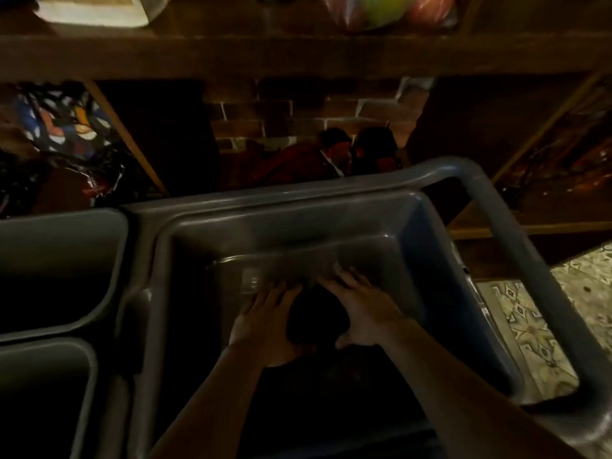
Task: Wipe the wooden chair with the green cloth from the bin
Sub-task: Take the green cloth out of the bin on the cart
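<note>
Both my hands reach down into a deep grey bin (437, 260) on a cart. Between them lies a dark bunched cloth (318, 316); in this dim light its colour does not show. My left hand (265, 323) cups the cloth's left side and my right hand (361, 309) presses on its right side, fingers spread. The cloth sits low in the bin near the far wall. No wooden chair is in view.
The cart's grey handle bar (530, 260) curves round the right side. Two more grey bins (59, 260) sit at the left. Behind stands a dark wooden shelf (298, 54) with bags beneath, against a brick wall (281, 117). Patterned floor (530, 326) shows at right.
</note>
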`<state>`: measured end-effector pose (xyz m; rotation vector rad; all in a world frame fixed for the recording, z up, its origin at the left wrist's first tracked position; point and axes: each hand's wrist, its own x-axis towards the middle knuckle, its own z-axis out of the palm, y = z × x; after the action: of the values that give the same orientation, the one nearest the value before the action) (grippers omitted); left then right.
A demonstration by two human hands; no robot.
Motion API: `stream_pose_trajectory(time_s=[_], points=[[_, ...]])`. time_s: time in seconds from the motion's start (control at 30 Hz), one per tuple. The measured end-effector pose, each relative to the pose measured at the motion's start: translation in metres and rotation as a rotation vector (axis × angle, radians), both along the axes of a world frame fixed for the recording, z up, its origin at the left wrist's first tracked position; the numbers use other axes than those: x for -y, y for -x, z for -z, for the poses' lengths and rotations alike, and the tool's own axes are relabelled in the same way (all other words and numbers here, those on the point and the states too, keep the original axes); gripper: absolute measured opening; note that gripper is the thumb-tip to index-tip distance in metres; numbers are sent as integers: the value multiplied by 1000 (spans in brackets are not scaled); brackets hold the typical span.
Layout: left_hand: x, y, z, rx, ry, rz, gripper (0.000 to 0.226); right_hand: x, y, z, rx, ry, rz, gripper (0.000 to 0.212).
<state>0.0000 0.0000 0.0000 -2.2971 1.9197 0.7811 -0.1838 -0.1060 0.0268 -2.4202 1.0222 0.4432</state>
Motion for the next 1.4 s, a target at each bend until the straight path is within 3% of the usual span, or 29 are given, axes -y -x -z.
stream_pose_trajectory(time_s=[0.13, 0.2, 0.33, 0.6, 0.93, 1.4], points=[[-2, 11, 23, -30, -78, 47, 127, 1, 0, 20, -34, 33, -101, 135], [-4, 18, 31, -4, -58, 63, 119, 0, -1, 29, -54, 20, -111, 129], [-2, 26, 29, 25, 19, 21, 82, -7, -2, 34, 33, 36, -51, 80], [4, 22, -11, 1, 37, 17, 54, -14, 10, 0, 113, -11, 157, 32], [16, 14, -142, 26, 306, 59, 36, -8, 23, -129, 270, 173, 240, 31], [14, 26, -363, 103, 726, 158, 37, -24, 44, -355, 454, 579, 182, 33]])
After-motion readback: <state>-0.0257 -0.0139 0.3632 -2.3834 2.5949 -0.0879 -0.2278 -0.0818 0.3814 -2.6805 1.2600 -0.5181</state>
